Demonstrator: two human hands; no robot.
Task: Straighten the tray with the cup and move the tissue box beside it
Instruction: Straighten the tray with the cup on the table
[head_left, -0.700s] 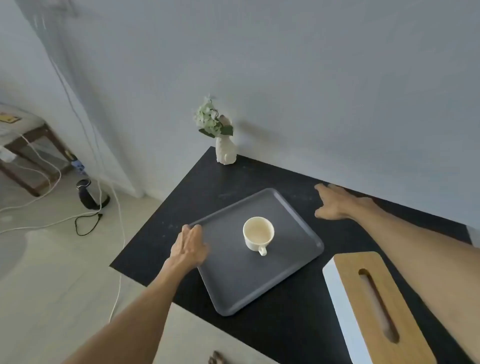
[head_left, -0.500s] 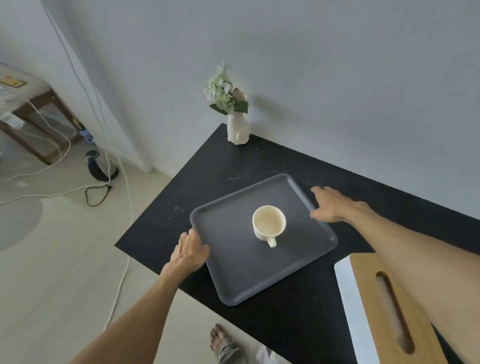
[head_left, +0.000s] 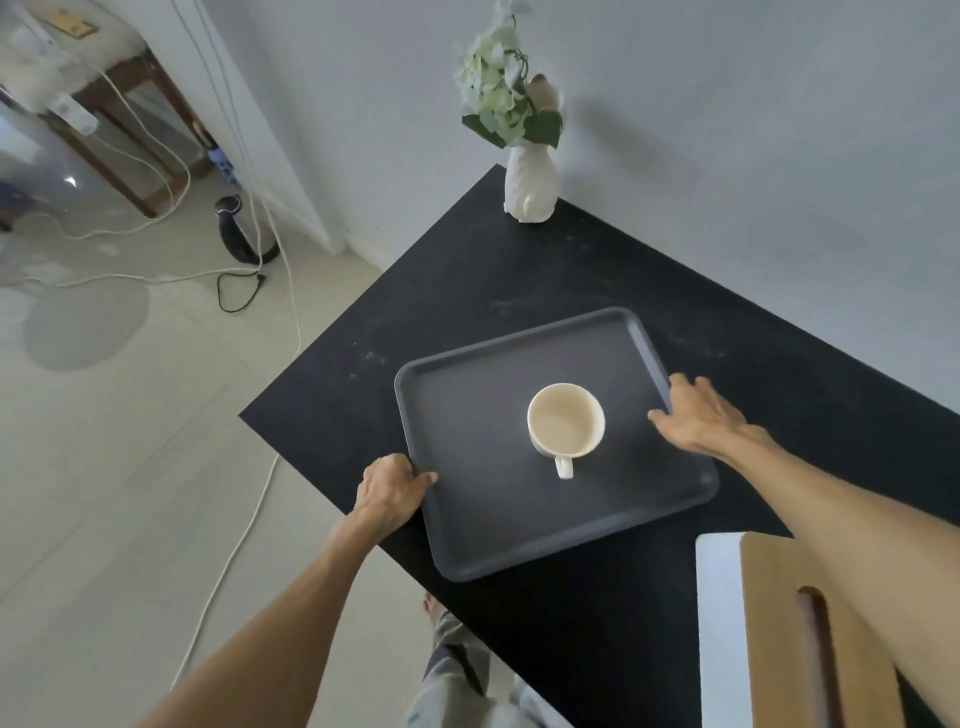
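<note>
A dark grey tray (head_left: 483, 525) lies askew on the black table (head_left: 467, 280), with a cream cup (head_left: 565, 420) upright in its middle, handle toward me. My left hand (head_left: 390, 488) grips the tray's left rim, thumb over the edge. At the tray's right rim my right hand (head_left: 698, 415) has its fingers curled over the edge. The tissue box (head_left: 779, 634), white with a slotted wooden lid, sits at the lower right, partly hidden by my right forearm.
A white vase with pale flowers (head_left: 530, 182) stands at the table's far corner by the wall. The table's left edge runs close to my left hand. On the floor to the left lie cables (head_left: 239, 545) and a dark device (head_left: 236, 228).
My right hand came from the table behind the tray onto its right rim. My left hand closed on the left rim. The view swung lower and closer over the table.
</note>
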